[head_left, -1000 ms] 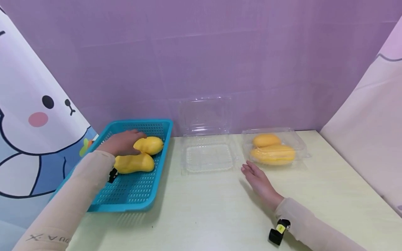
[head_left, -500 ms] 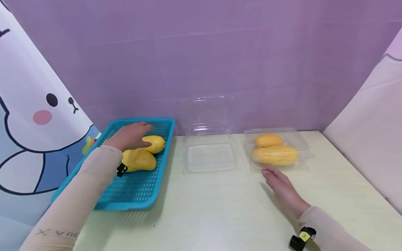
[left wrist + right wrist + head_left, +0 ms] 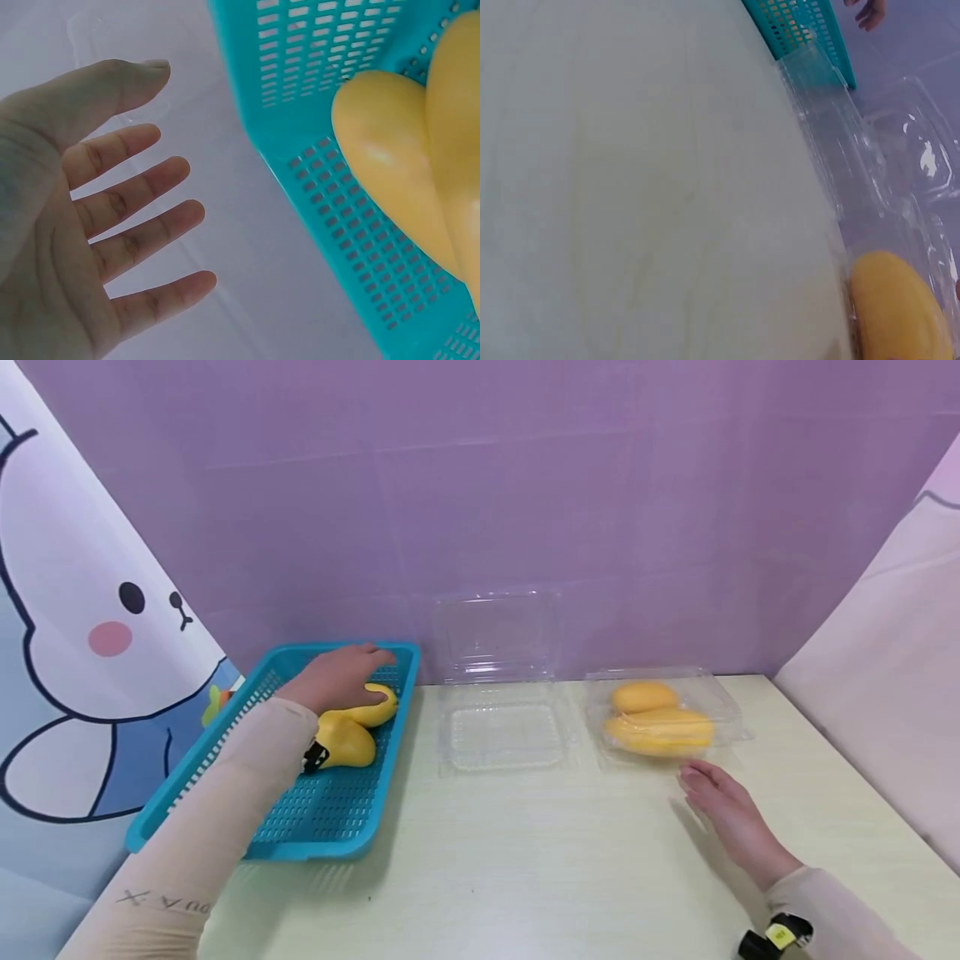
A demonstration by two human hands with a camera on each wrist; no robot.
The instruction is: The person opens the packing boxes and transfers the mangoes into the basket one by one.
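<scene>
My left hand (image 3: 335, 679) hovers over the teal basket (image 3: 341, 846), its fingers spread and extended. The left wrist view shows the same hand (image 3: 90, 217) with nothing in its grasp, apart from the mangoes. Two yellow mangoes lie against each other in the basket: a front mango (image 3: 348, 743) and a rear mango (image 3: 385, 708), both partly covered by the hand and wrist. Near the front of the closed clear clamshell (image 3: 722, 710), my right hand (image 3: 738, 827) is held with extended fingers and grips nothing. Inside that clamshell are a small mango (image 3: 645, 697) and a larger mango (image 3: 660, 732).
An open clear clamshell (image 3: 498, 673) stands between the basket and the closed one, its lid raised against the purple backdrop (image 3: 525, 485). All of these sit on a pale table (image 3: 487, 852). A printed cloth (image 3: 67, 568) hangs at the left.
My left hand has moved right and slightly away over the basket, off the mangoes. The right hand has slid to the right and nearer, along the front of the closed clamshell. The mangoes stay put.
</scene>
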